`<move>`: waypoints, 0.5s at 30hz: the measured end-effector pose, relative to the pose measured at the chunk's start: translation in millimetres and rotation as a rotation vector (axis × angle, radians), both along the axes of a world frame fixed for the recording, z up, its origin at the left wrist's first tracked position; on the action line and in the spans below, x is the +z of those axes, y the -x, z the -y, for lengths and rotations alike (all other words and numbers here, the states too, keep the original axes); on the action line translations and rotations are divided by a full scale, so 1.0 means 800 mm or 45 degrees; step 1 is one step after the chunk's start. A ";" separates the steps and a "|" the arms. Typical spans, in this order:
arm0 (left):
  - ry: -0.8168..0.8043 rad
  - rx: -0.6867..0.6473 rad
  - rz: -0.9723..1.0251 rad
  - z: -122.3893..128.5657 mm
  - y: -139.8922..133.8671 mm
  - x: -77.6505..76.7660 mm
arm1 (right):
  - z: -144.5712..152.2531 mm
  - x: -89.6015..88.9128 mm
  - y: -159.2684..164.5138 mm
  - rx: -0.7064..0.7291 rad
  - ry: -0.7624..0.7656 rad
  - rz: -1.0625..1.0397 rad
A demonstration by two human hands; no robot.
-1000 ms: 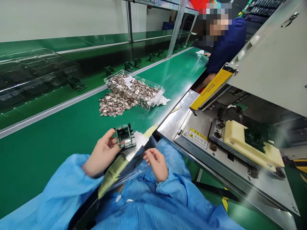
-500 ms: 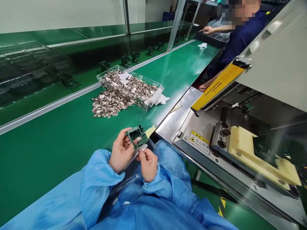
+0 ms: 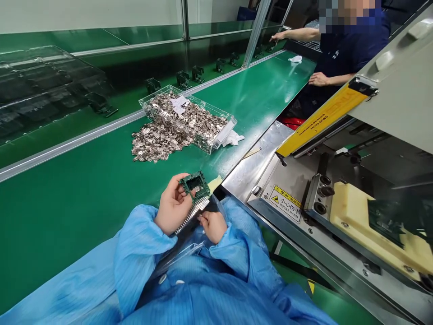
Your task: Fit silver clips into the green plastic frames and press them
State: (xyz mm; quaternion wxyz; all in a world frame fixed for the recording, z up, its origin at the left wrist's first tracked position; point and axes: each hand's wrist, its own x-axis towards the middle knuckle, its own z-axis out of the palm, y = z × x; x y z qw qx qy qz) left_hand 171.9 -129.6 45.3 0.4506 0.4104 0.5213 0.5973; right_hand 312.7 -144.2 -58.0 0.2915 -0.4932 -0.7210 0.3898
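Observation:
My left hand (image 3: 173,205) is closed round a dark green, square plastic frame (image 3: 195,184) with an opening in its middle. From the frame's lower edge a strip of small metal pieces (image 3: 193,213) slants down below the palm; whether the hand also grips the strip is unclear. My right hand (image 3: 214,226) sits just right of and below the strip, thumb and fingers pressed together. What its fingertips hold, if anything, is too small to make out. Clear plastic (image 3: 184,257) lies in my lap under both hands.
A clear box of metal pieces (image 3: 203,119) stands on the green table beside a loose heap (image 3: 155,142). Several dark plastic parts (image 3: 183,80) line the far ledge. At right is a press (image 3: 365,225) with a yellow bar (image 3: 321,119). A co-worker (image 3: 352,54) reaches across behind.
My right hand has drawn slightly right and down, away from the strip, showing more of it. The co-worker's arm now stretches over the far ledge. The view has shifted slightly.

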 end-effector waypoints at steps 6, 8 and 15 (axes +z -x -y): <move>-0.009 0.047 0.104 -0.001 0.013 0.005 | 0.000 0.028 -0.023 -0.002 0.110 0.187; 0.069 0.001 0.164 0.011 0.017 0.005 | 0.003 0.054 -0.032 0.037 0.115 0.180; 0.063 -0.205 0.080 0.045 0.023 -0.008 | 0.000 0.127 -0.020 -0.057 -0.155 -0.432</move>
